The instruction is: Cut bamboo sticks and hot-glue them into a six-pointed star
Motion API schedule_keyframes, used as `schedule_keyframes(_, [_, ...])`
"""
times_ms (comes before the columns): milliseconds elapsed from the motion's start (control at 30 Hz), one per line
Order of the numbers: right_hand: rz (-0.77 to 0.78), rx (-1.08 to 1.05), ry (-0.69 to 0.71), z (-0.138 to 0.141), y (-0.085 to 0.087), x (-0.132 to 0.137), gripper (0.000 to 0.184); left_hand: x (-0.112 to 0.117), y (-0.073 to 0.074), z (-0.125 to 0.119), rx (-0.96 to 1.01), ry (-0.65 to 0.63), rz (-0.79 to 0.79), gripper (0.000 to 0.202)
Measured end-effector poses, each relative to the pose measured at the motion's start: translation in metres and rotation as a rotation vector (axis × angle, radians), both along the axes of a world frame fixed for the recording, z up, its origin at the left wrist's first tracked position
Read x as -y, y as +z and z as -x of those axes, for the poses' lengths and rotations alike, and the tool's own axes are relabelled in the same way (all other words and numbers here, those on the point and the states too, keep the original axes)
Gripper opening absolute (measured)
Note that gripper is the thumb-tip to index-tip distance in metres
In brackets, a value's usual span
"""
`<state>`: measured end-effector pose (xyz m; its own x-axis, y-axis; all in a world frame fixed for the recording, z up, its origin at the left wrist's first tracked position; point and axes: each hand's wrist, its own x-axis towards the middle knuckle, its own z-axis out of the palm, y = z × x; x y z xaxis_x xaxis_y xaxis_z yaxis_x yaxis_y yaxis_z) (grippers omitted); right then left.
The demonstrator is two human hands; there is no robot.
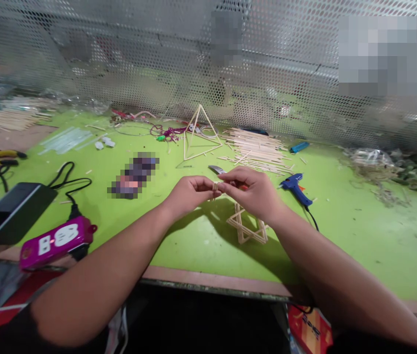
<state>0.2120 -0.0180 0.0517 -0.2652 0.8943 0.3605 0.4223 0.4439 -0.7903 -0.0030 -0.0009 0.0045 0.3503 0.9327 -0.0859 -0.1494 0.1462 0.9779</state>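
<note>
Above the green tabletop my left hand and my right hand meet fingertip to fingertip. Both are closed in a pinch on a small pale wooden piece, mostly hidden by the fingers. A curved metal blade pokes out behind my right hand, and a bit of red shows below its fingers; I cannot tell whether that tool is held or lies on the table. Under my right wrist sits a star-shaped frame of stacked wooden sticks, partly covered. To the right of that hand lies a blue glue gun with a black cord.
Behind the hands stand a stick pyramid frame and a pile of wooden sticks. Clear glue sticks, a magenta power strip and a black box are at left. A blue cutter lies near the perforated metal screen.
</note>
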Motion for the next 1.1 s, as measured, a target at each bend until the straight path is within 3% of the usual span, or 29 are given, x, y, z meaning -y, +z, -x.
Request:
schedule_keyframes(233, [0.056,0.172,0.025,0.004,-0.001,0.002,0.010,-0.002,-0.002,0.001,-0.097,-0.017,-0.001,0.049])
schedule_keyframes(633, [0.205,0.288,-0.036,0.010,0.001,0.006,0.011,0.000,-0.006,0.003,-0.286,-0.041,-0.180,0.022])
schedule_keyframes(767, [0.149,0.471,-0.036,0.007,0.021,0.012,0.010,0.000,-0.004,0.002,-0.330,-0.036,-0.202,0.025])
schedule_keyframes(867, [0.025,0.661,-0.152,-0.022,0.052,0.021,0.020,0.001,-0.004,0.002,-0.354,-0.037,-0.192,0.028])
schedule_keyframes(967, [0.078,0.854,-0.422,-0.076,0.076,0.026,0.030,0.001,-0.005,0.002,-0.397,-0.038,-0.205,0.029])
schedule_keyframes(1033, [0.189,1.012,-0.578,-0.116,0.074,0.024,0.035,0.001,-0.005,0.003,-0.424,-0.038,-0.216,0.028])
schedule_keyframes(1100, [0.324,1.094,-0.686,-0.149,0.056,0.021,0.038,0.001,-0.004,0.003,-0.441,-0.035,-0.220,0.029])
